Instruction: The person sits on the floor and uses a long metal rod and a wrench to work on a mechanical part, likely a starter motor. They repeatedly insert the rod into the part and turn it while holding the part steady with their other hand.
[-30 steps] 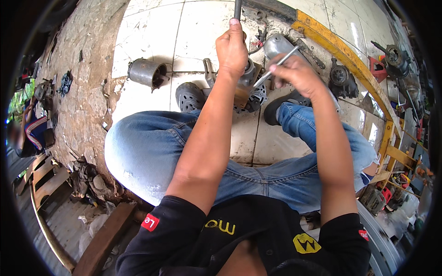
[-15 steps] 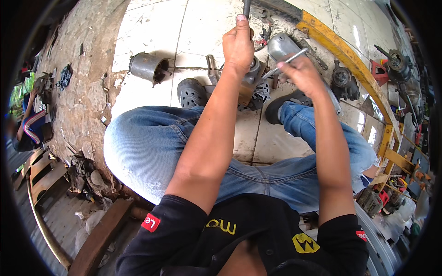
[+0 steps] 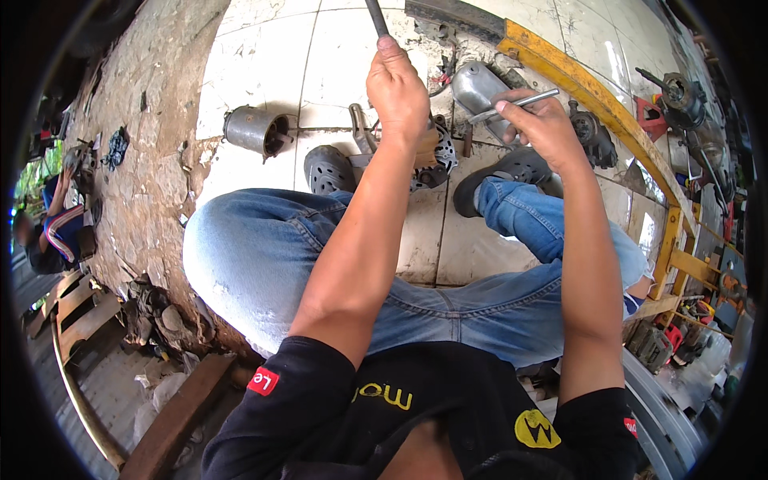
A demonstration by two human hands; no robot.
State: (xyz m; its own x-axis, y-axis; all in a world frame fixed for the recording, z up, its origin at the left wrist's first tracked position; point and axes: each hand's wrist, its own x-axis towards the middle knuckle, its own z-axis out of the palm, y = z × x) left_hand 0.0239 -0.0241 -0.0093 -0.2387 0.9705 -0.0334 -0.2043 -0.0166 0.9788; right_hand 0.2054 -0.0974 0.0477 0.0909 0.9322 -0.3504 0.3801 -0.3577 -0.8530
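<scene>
My left hand [image 3: 398, 92] is closed round a dark rod-shaped handle [image 3: 376, 18]; its far end runs out of view at the top. To the right, my right hand [image 3: 544, 128] grips a slim metal rod [image 3: 534, 98], held slanted over a silver rounded metal cover [image 3: 478, 82]. Between my shoes, partly behind my left wrist and forearm, are a wooden block [image 3: 426, 150] and a slotted metal part [image 3: 444, 144]. A metal bracket-like piece [image 3: 360, 128] lies just left of them. The rod's lower tip is apart from the block.
An open dark metal cylinder [image 3: 254, 131] lies on the tiles at left. A yellow metal frame [image 3: 592, 88] curves along the right, with greasy machine parts [image 3: 594, 136] beside it. Another person [image 3: 64, 216] sits at the far left. A wooden beam [image 3: 180, 416] is at lower left.
My right hand has drawn the metal rod right, away from the block. My left hand has shifted left, and its handle now leans further left. The view has shifted slightly.
</scene>
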